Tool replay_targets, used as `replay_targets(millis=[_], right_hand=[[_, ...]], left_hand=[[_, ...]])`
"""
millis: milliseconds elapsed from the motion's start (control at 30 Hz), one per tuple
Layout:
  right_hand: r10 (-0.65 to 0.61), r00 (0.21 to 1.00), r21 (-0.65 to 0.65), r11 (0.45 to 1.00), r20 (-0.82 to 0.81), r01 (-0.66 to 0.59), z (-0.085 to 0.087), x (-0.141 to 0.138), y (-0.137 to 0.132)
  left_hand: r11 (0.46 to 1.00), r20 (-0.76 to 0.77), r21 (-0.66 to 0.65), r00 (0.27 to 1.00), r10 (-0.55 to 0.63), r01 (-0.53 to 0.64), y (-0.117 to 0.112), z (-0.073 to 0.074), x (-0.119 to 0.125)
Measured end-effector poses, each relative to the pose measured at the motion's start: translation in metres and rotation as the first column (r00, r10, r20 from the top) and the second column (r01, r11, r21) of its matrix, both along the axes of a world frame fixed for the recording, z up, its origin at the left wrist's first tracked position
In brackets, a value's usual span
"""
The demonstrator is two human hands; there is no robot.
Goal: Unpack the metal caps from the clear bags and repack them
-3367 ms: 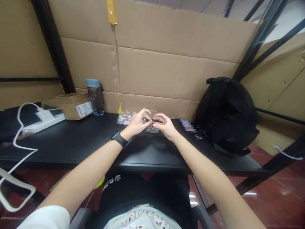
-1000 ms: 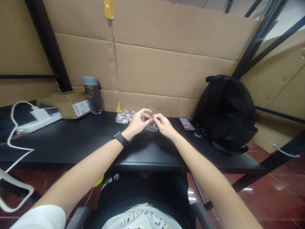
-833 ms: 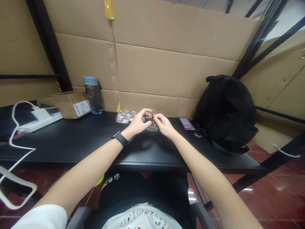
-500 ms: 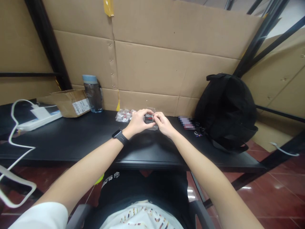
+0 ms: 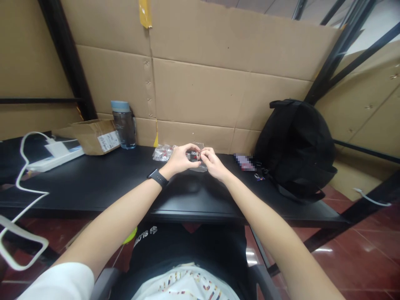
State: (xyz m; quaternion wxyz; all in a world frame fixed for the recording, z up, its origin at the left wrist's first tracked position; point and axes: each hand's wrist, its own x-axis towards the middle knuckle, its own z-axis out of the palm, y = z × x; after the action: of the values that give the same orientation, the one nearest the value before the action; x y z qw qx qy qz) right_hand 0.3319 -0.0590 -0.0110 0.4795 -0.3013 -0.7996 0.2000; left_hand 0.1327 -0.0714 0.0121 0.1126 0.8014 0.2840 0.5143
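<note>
At the back middle of the black desk, both my hands work close together over a clear plastic bag (image 5: 202, 167). My left hand (image 5: 180, 160), with a dark watch on its wrist, curves in a C, thumb and fingers at the bag's edges. My right hand (image 5: 214, 162) is closed in a pinch at the bag's right side. A small reddish item (image 5: 194, 157) shows between the hands; it is too small to name, and whether the right fingers touch it I cannot tell. Left of my left hand lie several crinkled clear packets (image 5: 163, 153) with red bits inside.
A water bottle (image 5: 124, 125), an open cardboard box (image 5: 93, 135) and a white power strip (image 5: 59, 160) with a cable stand to the left. A black backpack (image 5: 295, 150) and a blurred flat item (image 5: 244, 161) are on the right. Cardboard (image 5: 193, 96) walls the back.
The hands stay in nearly the same place, with slight finger movement at the bag. The whole view has shifted a little.
</note>
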Motion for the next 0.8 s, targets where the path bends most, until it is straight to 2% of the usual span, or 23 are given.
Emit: replay_targets(millis=[233, 467, 533, 633, 800], right_hand=[[-0.010, 0.999, 0.032, 0.999, 0.037, 0.009, 0.002, 0.000, -0.002], [-0.061, 0.998, 0.012, 0.998, -0.022, 0.061, -0.003, -0.007, -0.001], [-0.062, 0.998, 0.008, 0.998, -0.021, 0.062, -0.003, -0.007, 0.000], [-0.038, 0.999, 0.005, 0.999, 0.001, 0.038, -0.001, -0.005, 0.000], [-0.014, 0.998, 0.024, 1.000, 0.053, 0.013, -0.002, -0.004, -0.001]], left_hand=[[0.998, -0.019, -0.039, 0.998, -0.052, 0.051, -0.001, 0.004, -0.004], [0.995, 0.011, -0.051, 0.996, 0.091, -0.091, -0.005, 0.004, 0.004], [0.995, 0.023, -0.082, 0.998, 0.059, -0.057, -0.004, 0.003, 0.004], [0.987, 0.054, -0.152, 0.998, -0.044, 0.051, 0.002, 0.003, 0.000], [0.935, 0.038, -0.281, 0.976, -0.214, 0.216, 0.010, 0.004, -0.009]])
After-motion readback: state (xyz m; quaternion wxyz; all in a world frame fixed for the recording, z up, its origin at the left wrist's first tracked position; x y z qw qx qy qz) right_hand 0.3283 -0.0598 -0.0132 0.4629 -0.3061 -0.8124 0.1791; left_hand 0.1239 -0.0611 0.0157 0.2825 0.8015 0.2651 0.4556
